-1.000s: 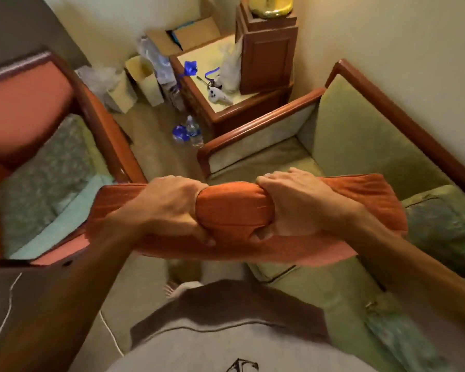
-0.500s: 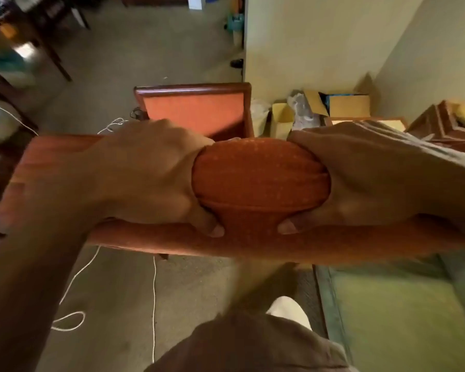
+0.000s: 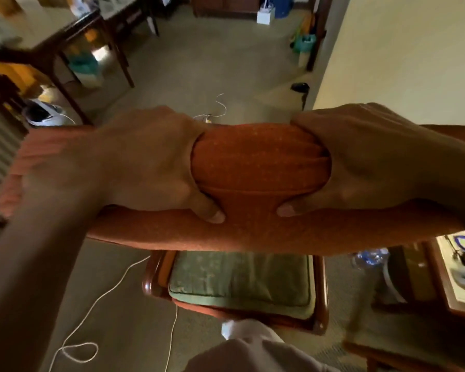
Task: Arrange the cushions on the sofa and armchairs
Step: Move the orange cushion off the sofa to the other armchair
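Note:
Both my hands grip a wide orange cushion by its upper edge and hold it up in front of me. My left hand clasps it left of the middle, my right hand right of the middle, thumbs pressed into the front face. Directly below the cushion stands an armchair with a wooden frame and a green seat cushion. The orange cushion hides the armchair's back.
White cables lie on the carpet left of the armchair. A wooden side table with small items stands at the right, a water bottle beside it. A dark table stands far left. A cream wall rises at the right.
My view has swung left from the green sofa to the armchair, which now sits below me. Both hands kept their grip and the orange cushion travelled with them.

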Tool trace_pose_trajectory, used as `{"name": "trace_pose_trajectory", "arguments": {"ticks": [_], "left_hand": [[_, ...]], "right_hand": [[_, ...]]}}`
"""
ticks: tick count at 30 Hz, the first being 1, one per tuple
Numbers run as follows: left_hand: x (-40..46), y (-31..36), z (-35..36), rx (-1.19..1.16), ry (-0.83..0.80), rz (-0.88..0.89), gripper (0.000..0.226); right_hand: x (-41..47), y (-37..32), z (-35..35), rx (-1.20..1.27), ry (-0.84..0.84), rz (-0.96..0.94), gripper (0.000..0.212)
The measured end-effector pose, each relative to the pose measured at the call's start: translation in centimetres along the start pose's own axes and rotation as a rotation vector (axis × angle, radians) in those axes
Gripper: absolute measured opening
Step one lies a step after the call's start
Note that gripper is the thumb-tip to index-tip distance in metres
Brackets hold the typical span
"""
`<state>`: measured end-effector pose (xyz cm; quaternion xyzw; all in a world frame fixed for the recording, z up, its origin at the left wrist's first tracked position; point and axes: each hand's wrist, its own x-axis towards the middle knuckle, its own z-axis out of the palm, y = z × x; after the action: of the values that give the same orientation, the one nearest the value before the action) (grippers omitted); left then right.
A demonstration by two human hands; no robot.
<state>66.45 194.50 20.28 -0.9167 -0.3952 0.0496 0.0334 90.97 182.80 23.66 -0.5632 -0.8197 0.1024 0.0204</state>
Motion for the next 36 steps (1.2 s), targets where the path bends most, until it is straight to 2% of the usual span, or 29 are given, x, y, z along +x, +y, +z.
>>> {"name": "trace_pose_trajectory", "arguments": {"ticks": [3, 6, 10, 14, 19, 22, 25, 27, 30, 33, 35, 36], "left_hand": [[5.6, -2.1, -1.4, -0.034, -0.011, -0.058, 0.086], [10.7, -3.6, -2.0, -0.094, 0.001, -0.009, 0.076], [18.6, -5.1, -0.2, -0.103, 0.017, 0.065, 0.086], [27.3, -6.7, 6.3, -0.065, -0.020, 0.123, 0.084], [36.0, -6.2, 17.3, -0.146, -0.144, 0.198, 0.083], [39.8, -7.4, 24.6, -0.162, -0.235, 0.181, 0.102], [41.5, -8.9, 32.9, -0.172, -0.298, 0.103, 0.121], [42.6, -9.4, 37.3, -0.194, -0.261, 0.037, 0.126], [43.9, -9.8, 39.6, -0.250, -0.178, -0.002, 0.127], [44.0, -10.2, 39.4, -0.263, -0.169, 0.027, 0.129], [43.0, -8.8, 39.0, -0.308, -0.094, 0.022, 0.125], [42.3, -7.5, 38.8, -0.335, -0.029, 0.061, 0.116]], "right_hand": [[5.5, 4.4, -1.5, -0.006, 0.053, 0.013, 0.073], [10.5, 9.0, -1.4, -0.030, 0.095, 0.031, 0.074], [16.3, 15.5, 1.6, -0.041, 0.136, 0.099, 0.086], [21.3, 22.6, 7.5, -0.030, 0.087, 0.200, 0.097], [24.9, 29.6, 16.3, 0.048, -0.007, 0.318, 0.103], [27.4, 33.0, 22.8, 0.035, -0.010, 0.344, 0.096], [30.5, 34.9, 30.3, 0.083, -0.097, 0.400, 0.102], [32.1, 36.3, 34.5, 0.092, -0.078, 0.452, 0.108], [33.2, 37.9, 36.1, 0.056, -0.005, 0.461, 0.112], [33.1, 38.3, 35.8, 0.036, 0.005, 0.443, 0.112], [32.8, 36.9, 35.5, 0.073, 0.053, 0.468, 0.110], [32.8, 35.5, 35.5, 0.086, 0.081, 0.464, 0.107]]}}
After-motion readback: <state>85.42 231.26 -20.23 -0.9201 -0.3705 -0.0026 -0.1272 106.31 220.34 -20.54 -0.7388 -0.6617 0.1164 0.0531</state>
